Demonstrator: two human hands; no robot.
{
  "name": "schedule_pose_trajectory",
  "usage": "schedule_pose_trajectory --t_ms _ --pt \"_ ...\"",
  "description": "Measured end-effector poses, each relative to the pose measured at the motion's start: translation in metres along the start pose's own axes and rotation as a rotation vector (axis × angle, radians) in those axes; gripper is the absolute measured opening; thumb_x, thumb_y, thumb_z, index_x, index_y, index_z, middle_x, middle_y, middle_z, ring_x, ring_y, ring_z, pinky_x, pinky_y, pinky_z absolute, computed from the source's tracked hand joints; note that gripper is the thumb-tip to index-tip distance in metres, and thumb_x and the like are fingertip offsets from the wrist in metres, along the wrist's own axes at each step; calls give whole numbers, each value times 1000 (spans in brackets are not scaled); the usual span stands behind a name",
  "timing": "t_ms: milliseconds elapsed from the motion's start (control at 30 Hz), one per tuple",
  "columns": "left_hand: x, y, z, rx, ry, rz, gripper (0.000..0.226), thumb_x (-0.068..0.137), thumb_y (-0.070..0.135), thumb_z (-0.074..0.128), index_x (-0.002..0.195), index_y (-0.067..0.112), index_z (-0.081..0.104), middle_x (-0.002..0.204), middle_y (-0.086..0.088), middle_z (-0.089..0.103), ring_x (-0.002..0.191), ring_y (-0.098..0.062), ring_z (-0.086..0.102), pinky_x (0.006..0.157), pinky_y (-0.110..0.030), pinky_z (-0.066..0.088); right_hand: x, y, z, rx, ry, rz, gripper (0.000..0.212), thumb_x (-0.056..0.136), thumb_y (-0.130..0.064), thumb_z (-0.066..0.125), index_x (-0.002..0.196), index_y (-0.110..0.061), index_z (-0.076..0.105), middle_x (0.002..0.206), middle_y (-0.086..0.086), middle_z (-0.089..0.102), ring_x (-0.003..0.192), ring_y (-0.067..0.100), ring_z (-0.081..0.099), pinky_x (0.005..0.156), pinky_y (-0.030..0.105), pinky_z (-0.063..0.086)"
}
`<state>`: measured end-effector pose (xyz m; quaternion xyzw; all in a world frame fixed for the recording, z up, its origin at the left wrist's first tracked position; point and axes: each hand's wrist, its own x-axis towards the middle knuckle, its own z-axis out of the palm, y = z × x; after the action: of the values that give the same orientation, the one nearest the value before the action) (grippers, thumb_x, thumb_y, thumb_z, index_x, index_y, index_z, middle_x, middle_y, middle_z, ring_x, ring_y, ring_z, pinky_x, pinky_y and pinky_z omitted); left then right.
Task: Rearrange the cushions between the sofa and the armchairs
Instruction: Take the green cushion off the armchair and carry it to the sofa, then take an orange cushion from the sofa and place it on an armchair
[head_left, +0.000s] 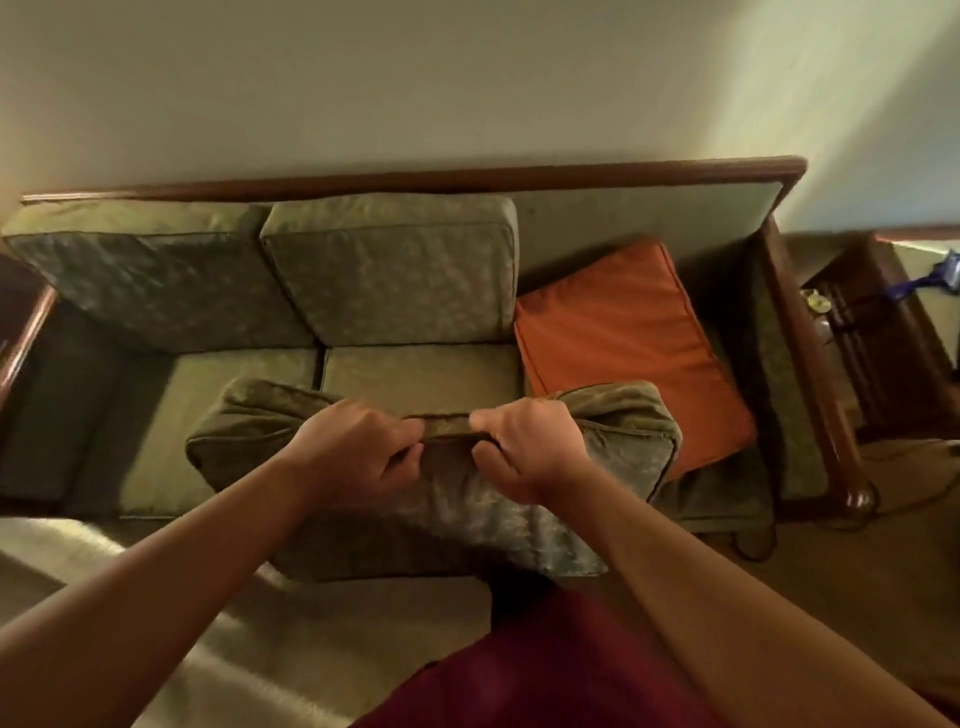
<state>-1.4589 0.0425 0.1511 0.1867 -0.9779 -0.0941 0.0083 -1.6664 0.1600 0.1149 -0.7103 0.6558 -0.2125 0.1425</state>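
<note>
I am looking down on the sofa (675, 171), its wooden frame stretching across the middle of the frame against the wall. Two green back cushions (389, 275) are leaning upright at the upper left and centre, and an orange cushion (618, 332) is lying tilted on the seat at the right. In the lower centre I am holding a green patterned cushion (613, 447) in front of the seat edge, hanging down toward the floor. My left hand (353, 457) is gripping its top edge with fingers curled tight around the fabric, and my right hand (530, 447) is clamping the same edge just beside it, the two fists nearly touching, bunching the seam between them.
</note>
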Motion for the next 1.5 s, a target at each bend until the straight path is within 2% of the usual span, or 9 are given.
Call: schedule_pose_trajectory --t_ms 100,267,533,633,733,933,1133,1300,1500 --pt "31 -50 10 -6 -54 -10 31 85 49 50 75 20 53 62 -1 63 55 -30 63 45 -30 38 56 28 14 -19 -50 -6 41 82 -49 32 77 -17 56 68 10 64 59 39 60 52 34 27" --pt "95 -134 25 98 -168 -8 54 73 77 64 83 24 59 69 1 69 61 -26 68 48 -29 45 147 73 27 -22 -85 48 38 81 -46 37 76 -16 59 67 11 64 62 38 62 54 34 33" --pt "193 -294 76 32 -292 -90 58 82 75 60 105 22 60 98 -3 73 89 -29 69 69 -36 50 296 140 95 -116 -80 179 38 83 -45 40 82 -13 62 75 10 66 72 36 63 62 37 40" --pt "214 -356 114 -32 -288 -212 58 82 68 66 111 18 57 105 -9 69 96 -31 66 75 -38 52 336 157 144 -193 -127 272 34 88 -39 50 104 -11 61 102 12 67 100 36 59 82 45 44" --pt "230 -380 146 -85 -325 -270 56 83 65 67 109 17 52 103 -12 64 93 -34 64 74 -42 54 357 170 175 -266 -231 439 45 94 -38 52 129 -10 52 127 13 57 119 36 48 96 50 36" --pt "247 -368 146 -14 -299 -273 59 84 59 70 116 13 54 113 -12 64 107 -35 58 82 -44 47 349 178 158 -240 -200 466 46 92 -38 57 129 -12 50 128 13 53 118 36 47 97 50 38" --pt "240 -305 128 -44 -149 -191 65 87 64 58 125 11 50 121 -10 52 111 -35 50 93 -49 43 250 178 100 -147 -78 689 70 88 -37 66 149 -17 38 151 11 39 144 34 31 118 51 29" --pt "289 -234 122 -140 -54 30 53 94 53 53 130 14 49 128 -8 51 119 -30 48 102 -46 39 148 209 47 -112 -56 957 66 93 -30 63 151 -16 34 155 11 41 145 32 32 115 51 37" --pt "365 -120 135 -134 -134 158 51 90 43 56 134 17 50 129 -6 54 119 -27 51 102 -47 43 47 274 2 -21 29 1090 66 90 -26 69 148 -21 38 141 11 52 128 32 50 102 48 49"
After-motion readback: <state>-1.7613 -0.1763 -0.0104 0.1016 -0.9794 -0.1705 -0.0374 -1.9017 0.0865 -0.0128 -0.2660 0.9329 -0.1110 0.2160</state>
